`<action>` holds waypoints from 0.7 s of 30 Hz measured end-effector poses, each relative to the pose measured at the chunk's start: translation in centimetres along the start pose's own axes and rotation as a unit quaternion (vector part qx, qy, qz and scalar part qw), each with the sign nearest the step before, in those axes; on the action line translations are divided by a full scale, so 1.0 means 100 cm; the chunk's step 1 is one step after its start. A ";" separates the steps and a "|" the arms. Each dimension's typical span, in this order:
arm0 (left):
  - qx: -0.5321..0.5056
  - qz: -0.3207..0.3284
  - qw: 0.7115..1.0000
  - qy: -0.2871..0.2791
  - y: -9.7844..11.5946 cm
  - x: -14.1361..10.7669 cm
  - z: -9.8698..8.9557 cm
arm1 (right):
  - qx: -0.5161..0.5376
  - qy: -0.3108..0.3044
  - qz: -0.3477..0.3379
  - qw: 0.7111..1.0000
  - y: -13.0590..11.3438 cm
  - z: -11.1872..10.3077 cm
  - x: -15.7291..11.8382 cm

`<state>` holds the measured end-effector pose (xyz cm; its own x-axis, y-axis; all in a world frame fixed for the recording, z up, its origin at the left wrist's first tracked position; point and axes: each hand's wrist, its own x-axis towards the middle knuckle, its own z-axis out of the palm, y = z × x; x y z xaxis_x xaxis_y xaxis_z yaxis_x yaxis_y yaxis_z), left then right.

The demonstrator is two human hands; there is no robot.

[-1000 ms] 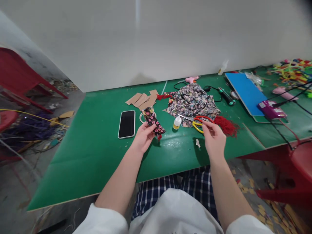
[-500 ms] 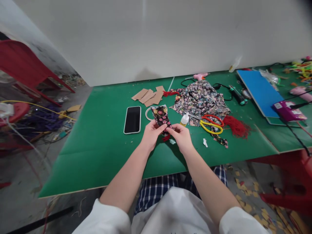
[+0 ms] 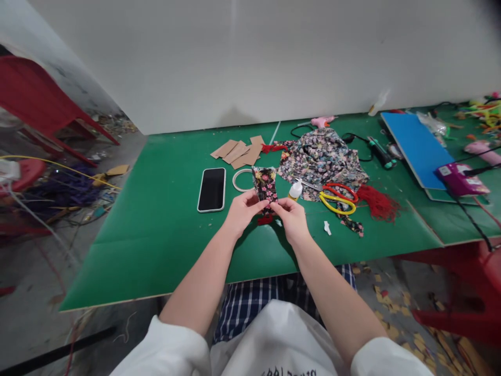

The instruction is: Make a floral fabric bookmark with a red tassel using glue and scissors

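Both hands pinch a small strip of black floral fabric [image 3: 265,184] above the green table. My left hand [image 3: 243,210] is closed on its left edge and my right hand [image 3: 291,215] on its lower right edge, thumbs almost meeting. A bit of red thread [image 3: 265,221] shows beneath the strip. Just behind my left hand lies a pale ring [image 3: 238,181], partly covered by the fabric. Close beyond my right hand stands a small white-capped glue bottle [image 3: 295,189]. Scissors [image 3: 338,199] with red and yellow handles rest to the right, on a crumpled floral cloth [image 3: 323,156].
A phone [image 3: 212,189] lies left of my hands, with cardboard pieces [image 3: 238,152] behind. Red threads [image 3: 379,202] and a white clip [image 3: 327,227] lie right. Farther off are a pink glue gun [image 3: 323,121], a blue board [image 3: 417,149] and a purple box [image 3: 462,177]. A wall borders the table's back.
The fabric strip has turned more upright and shifted slightly right, exposing more of the ring. Both hands keep their pinch on it.
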<state>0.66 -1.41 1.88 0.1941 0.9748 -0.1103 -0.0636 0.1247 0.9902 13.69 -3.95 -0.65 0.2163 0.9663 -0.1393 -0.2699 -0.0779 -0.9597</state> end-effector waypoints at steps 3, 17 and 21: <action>-0.002 0.006 1.000 0.023 0.001 0.001 -0.001 | 0.013 -0.006 -0.011 1.000 0.000 0.001 0.000; -0.148 0.076 0.986 -0.027 0.005 0.001 -0.008 | -0.226 0.012 -0.405 0.886 -0.017 -0.008 -0.013; -0.144 -0.081 0.975 -0.147 0.017 -0.009 -0.010 | -0.298 -0.038 -0.563 0.770 -0.044 -0.017 -0.015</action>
<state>-0.62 -1.86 3.60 0.4939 0.8482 -0.1917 -0.2731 0.3606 0.8919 16.18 -5.50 3.37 -0.0636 0.5129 0.8561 0.5321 0.7432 -0.4057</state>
